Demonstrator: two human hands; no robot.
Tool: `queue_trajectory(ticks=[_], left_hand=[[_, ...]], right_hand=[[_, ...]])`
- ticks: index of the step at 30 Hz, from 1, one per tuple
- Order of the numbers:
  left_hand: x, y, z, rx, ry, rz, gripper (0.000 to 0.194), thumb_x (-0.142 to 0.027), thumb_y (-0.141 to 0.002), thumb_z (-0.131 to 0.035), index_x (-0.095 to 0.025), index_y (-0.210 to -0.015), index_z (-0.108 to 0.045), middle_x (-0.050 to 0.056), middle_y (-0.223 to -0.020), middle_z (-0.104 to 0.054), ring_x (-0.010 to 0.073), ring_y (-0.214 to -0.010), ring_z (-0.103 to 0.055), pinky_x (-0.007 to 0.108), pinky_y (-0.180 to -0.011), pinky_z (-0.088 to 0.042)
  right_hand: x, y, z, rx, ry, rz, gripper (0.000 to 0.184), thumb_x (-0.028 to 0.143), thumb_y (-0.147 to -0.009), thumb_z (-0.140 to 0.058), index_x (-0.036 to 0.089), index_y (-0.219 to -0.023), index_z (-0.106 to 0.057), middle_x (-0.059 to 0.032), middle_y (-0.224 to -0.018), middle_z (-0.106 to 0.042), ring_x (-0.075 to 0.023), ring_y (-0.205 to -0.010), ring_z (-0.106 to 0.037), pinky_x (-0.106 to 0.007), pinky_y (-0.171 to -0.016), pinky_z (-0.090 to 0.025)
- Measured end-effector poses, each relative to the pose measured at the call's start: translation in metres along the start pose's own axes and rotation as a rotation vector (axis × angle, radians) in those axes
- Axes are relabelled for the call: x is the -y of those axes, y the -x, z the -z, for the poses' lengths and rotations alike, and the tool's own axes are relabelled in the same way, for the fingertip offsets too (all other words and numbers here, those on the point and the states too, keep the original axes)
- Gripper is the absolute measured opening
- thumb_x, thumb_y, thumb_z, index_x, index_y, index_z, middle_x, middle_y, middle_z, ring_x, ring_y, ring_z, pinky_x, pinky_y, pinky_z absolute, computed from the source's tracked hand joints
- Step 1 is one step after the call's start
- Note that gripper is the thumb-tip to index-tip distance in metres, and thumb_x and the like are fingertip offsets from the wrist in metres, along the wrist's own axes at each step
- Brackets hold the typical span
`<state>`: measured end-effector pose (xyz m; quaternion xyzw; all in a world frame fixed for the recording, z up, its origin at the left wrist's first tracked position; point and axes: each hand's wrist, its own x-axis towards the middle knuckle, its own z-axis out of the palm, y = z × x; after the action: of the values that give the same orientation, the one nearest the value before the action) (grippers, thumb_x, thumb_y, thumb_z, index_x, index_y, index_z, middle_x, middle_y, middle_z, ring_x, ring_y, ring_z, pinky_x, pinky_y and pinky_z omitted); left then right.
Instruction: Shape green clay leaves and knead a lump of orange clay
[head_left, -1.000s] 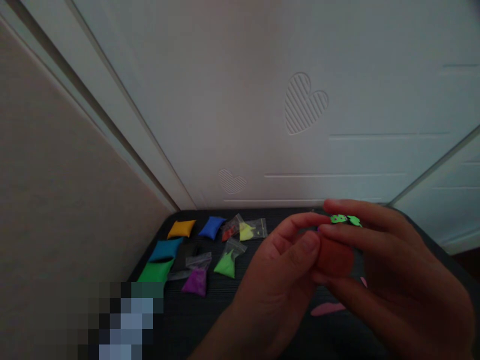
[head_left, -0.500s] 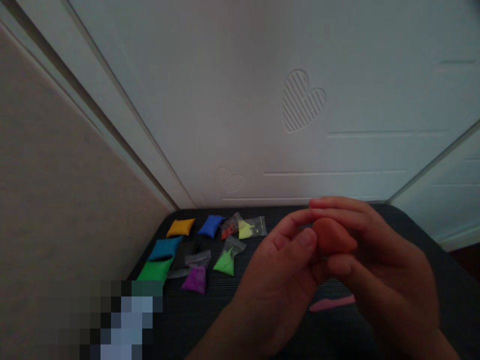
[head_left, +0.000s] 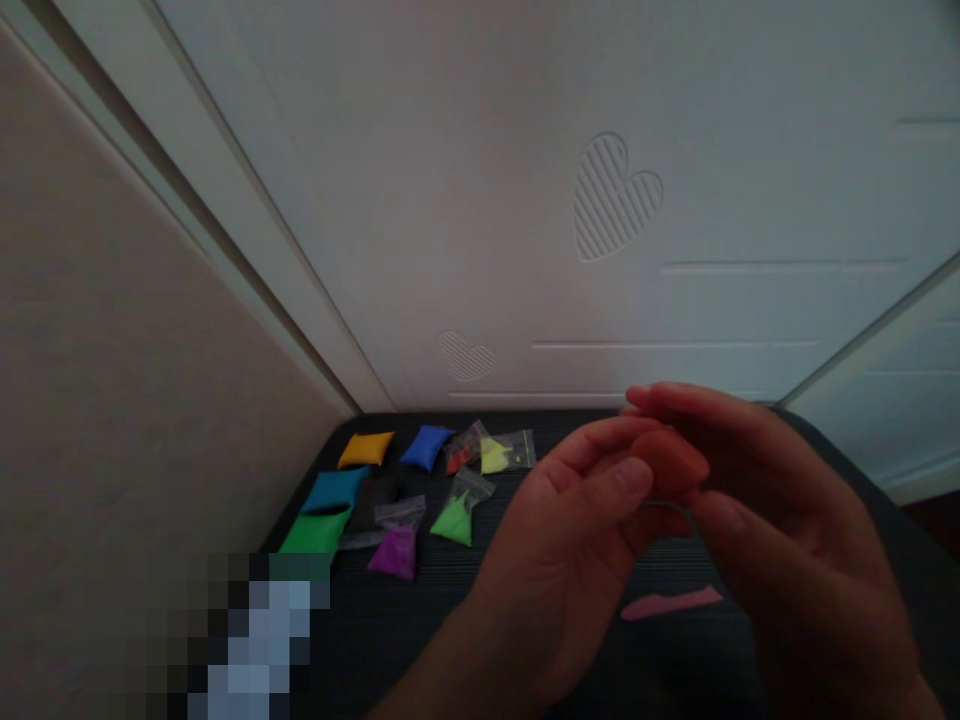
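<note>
A smooth orange lump of modelling clay (head_left: 670, 462) is held up over the dark table. My left hand (head_left: 566, 530) pinches its left side, thumb in front and curled fingers behind. Cupped round the right side is my right hand (head_left: 802, 510), its thumb tip at the clay's lower right edge and its fingers reaching over behind. Where those right fingers meet the clay is partly hidden. Below the hands, a pink plastic modelling knife (head_left: 670, 603) lies flat on the table.
On the left of the table (head_left: 465, 630) lie several clay packets, among them a yellow one (head_left: 366, 450), a blue one (head_left: 426, 447), a green one (head_left: 315, 535) and a purple bag (head_left: 395, 550). A white panel (head_left: 450, 200) rises behind. A pixelated patch covers the lower left.
My right hand has shifted slightly right, its thumb drawing away from the left hand and uncovering more of the pink knife. The clay has turned a little between the hands.
</note>
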<state>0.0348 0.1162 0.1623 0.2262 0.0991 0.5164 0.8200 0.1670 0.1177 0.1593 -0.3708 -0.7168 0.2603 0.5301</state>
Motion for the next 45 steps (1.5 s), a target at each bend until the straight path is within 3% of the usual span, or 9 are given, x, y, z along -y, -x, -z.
queue_trajectory(ticks=[4, 11, 16, 20, 24, 30, 34, 39, 45], left_hand=[[0.002, 0.002, 0.002, 0.051, 0.011, 0.075, 0.015, -0.017, -0.080, -0.052, -0.011, -0.086, -0.064, 0.005, -0.084, -0.063, 0.0110, -0.079, -0.058, 0.022, -0.075, -0.045], [0.003, 0.000, 0.003, 0.072, 0.084, 0.111, 0.019, -0.017, -0.080, -0.048, -0.010, -0.085, -0.064, 0.005, -0.083, -0.063, 0.0109, -0.080, -0.059, 0.021, -0.077, -0.045], [0.000, 0.000, 0.003, 0.023, 0.033, 0.082, 0.022, -0.015, -0.071, -0.051, -0.010, -0.091, -0.060, 0.005, -0.074, -0.062, 0.0130, -0.072, -0.058, 0.023, -0.069, -0.044], [-0.002, 0.001, 0.005, 0.011, 0.000, 0.102, 0.027, -0.016, -0.068, -0.049, -0.012, -0.093, -0.057, 0.005, -0.071, -0.060, 0.0148, -0.068, -0.058, 0.025, -0.066, -0.043], [-0.005, 0.001, 0.007, 0.060, 0.014, 0.120, 0.029, -0.017, -0.064, -0.050, -0.012, -0.092, -0.056, 0.006, -0.071, -0.058, 0.0138, -0.064, -0.055, 0.023, -0.060, -0.040], [-0.004, -0.001, 0.010, 0.166, 0.010, 0.121, 0.032, -0.023, -0.069, -0.055, -0.013, -0.100, -0.055, 0.007, -0.074, -0.062, 0.0139, -0.069, -0.058, 0.020, -0.060, -0.041], [0.000, -0.004, 0.013, 0.258, -0.030, 0.101, 0.033, -0.030, -0.074, -0.060, -0.016, -0.103, -0.056, 0.005, -0.076, -0.064, 0.0118, -0.072, -0.060, 0.019, -0.066, -0.044], [0.004, -0.005, 0.016, 0.306, -0.066, 0.100, 0.045, -0.038, -0.068, -0.067, -0.021, -0.108, -0.055, 0.001, -0.076, -0.063, 0.0113, -0.070, -0.060, 0.017, -0.058, -0.043], [0.008, -0.005, 0.020, 0.393, 0.045, 0.131, 0.045, -0.037, -0.070, -0.066, -0.020, -0.110, -0.054, 0.003, -0.078, -0.063, 0.0115, -0.072, -0.061, 0.018, -0.063, -0.046]], right_hand=[[-0.003, 0.000, -0.002, 0.040, -0.065, -0.030, 0.037, 0.037, -0.082, -0.052, 0.031, -0.118, -0.051, -0.0025, -0.116, -0.059, -0.0203, -0.099, -0.060, -0.030, -0.074, -0.055], [-0.001, 0.000, 0.001, 0.093, -0.112, -0.081, 0.037, 0.036, -0.081, -0.054, 0.031, -0.117, -0.052, -0.0021, -0.116, -0.058, -0.0198, -0.105, -0.056, -0.031, -0.084, -0.052], [0.002, 0.000, 0.004, 0.107, 0.027, 0.015, 0.036, 0.028, -0.075, -0.061, 0.030, -0.110, -0.056, -0.0019, -0.121, -0.054, -0.0211, -0.113, -0.050, -0.033, -0.092, -0.047], [0.006, 0.002, 0.006, 0.138, 0.133, 0.082, 0.036, 0.025, -0.073, -0.064, 0.031, -0.108, -0.056, -0.0017, -0.124, -0.052, -0.0214, -0.109, -0.054, -0.034, -0.087, -0.051], [0.010, 0.002, 0.004, 0.124, 0.239, 0.156, 0.040, 0.026, -0.069, -0.067, 0.029, -0.107, -0.055, -0.0028, -0.121, -0.053, -0.0215, -0.109, -0.053, -0.031, -0.082, -0.053], [0.016, -0.003, 0.001, 0.058, 0.375, 0.272, 0.027, 0.023, -0.073, -0.063, 0.026, -0.100, -0.058, -0.0029, -0.112, -0.059, -0.0181, -0.103, -0.056, -0.027, -0.082, -0.053], [0.018, -0.004, 0.002, 0.034, 0.368, 0.279, 0.023, 0.023, -0.075, -0.060, 0.026, -0.098, -0.059, -0.0032, -0.110, -0.060, -0.0177, -0.100, -0.058, -0.027, -0.079, -0.054], [0.023, -0.005, 0.005, 0.055, 0.397, 0.269, 0.026, 0.028, -0.073, -0.064, 0.027, -0.098, -0.061, -0.0043, -0.111, -0.059, -0.0200, -0.100, -0.059, -0.028, -0.076, -0.055], [0.027, -0.007, 0.005, 0.075, 0.390, 0.273, 0.022, 0.028, -0.072, -0.063, 0.028, -0.094, -0.065, -0.0039, -0.110, -0.061, -0.0204, -0.097, -0.060, -0.029, -0.077, -0.055]])
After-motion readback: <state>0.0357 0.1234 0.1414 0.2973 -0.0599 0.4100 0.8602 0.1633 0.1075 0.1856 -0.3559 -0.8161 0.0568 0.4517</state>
